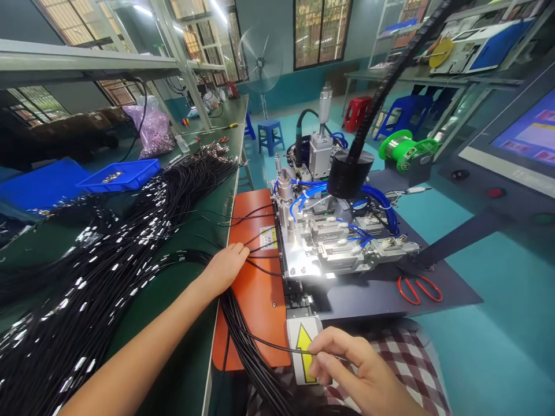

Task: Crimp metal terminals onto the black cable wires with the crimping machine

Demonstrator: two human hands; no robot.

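Off the near right corner of the orange plate (pixel 262 297), 1 black cable (pixel 281 348) sits pinched in the right hand (pixel 353 364), thumb against fingers. The left hand (pixel 228 266) reaches palm-down over the plate's left edge, above the cable bundle (pixel 251 355); its fingertips are hidden, so I can't tell its grip.

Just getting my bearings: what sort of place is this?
Probably a cable workshop: black cables heaped on the bench, a metal machine with blue tubes, and a green spool.
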